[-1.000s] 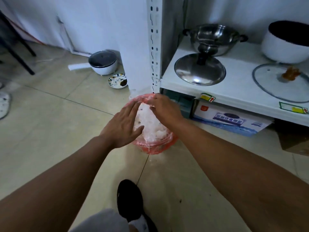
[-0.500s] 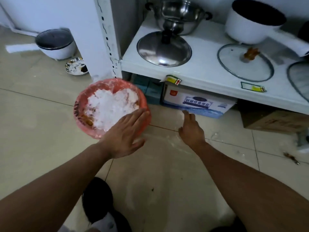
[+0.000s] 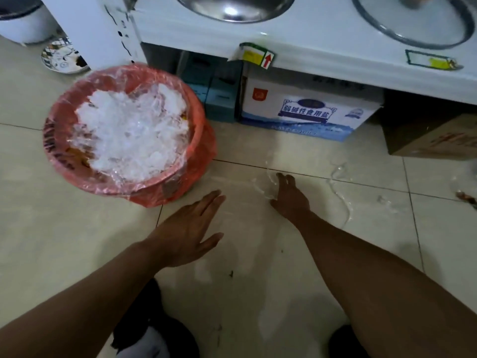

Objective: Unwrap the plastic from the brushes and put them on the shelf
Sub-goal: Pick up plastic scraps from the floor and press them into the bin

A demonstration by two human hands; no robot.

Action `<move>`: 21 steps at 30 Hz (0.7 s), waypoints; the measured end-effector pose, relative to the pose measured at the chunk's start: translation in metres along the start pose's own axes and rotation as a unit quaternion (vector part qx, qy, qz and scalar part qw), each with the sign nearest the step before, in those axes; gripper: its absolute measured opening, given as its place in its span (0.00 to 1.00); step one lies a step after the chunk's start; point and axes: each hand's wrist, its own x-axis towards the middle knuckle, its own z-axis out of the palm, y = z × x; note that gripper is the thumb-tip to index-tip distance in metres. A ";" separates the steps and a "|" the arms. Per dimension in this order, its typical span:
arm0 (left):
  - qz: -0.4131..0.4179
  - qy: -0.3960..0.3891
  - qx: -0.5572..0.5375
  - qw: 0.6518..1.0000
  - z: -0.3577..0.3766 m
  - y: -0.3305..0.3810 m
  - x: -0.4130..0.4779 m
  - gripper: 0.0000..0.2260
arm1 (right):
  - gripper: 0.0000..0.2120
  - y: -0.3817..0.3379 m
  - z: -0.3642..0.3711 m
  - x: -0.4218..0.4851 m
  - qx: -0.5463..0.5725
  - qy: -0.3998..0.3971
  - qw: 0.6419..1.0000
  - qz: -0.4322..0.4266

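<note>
Plastic film (image 3: 344,202) lies loose on the floor tiles, a thin clear strand well to the right of the red-lined bin (image 3: 59,156), with a smaller wisp nearer the bin by the right hand's fingertips. Far more crumpled clear wrap (image 3: 131,135) fills the bin to its rim. No brush shows plainly. A small brown object (image 3: 466,197) at the far right edge, farthest from the bin, is too blurred to name.

The step in hand looks like clearing stray wrap off the floor. To do it well, pinch the wisp between thumb and forefinger rather than sweeping it flat, since thin film clings to smooth tile. Then draw the long strand in toward the bin in one gather, ball it, and press it down so it does not spring off the heaped pile.

The right hand (image 3: 290,200) reaches forward to the right of the bin with fingers spread and nearly straight, tips at the wisp. Whether they touch it I cannot tell, and it grips nothing. The left hand (image 3: 191,228) hangs flat just below the bin, fingers straight and together, empty.

Behind the bin stands the white shelf (image 3: 322,47), which carries a steel lid (image 3: 232,9) and a glass lid (image 3: 413,34). Under it, to the right of the bin, sits a printed white carton (image 3: 307,112).
</note>
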 end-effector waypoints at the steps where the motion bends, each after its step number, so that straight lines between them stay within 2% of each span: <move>1: -0.005 -0.008 -0.004 1.000 0.005 -0.003 -0.003 0.37 | 0.41 -0.002 0.004 0.003 -0.001 -0.003 1.000 0.006; 8: -0.034 -0.036 -0.031 0.998 0.016 0.004 -0.006 0.39 | 0.18 0.002 0.032 -0.014 -0.020 0.033 0.999 -0.012; 14: -0.026 -0.017 -0.037 0.999 -0.007 0.022 0.001 0.39 | 0.15 0.012 0.030 -0.036 -0.045 0.006 0.999 -0.004; 21: -0.045 0.045 -0.036 0.997 -0.051 0.038 -0.014 0.40 | 0.10 0.001 -0.016 -0.063 -0.012 0.038 0.999 -0.005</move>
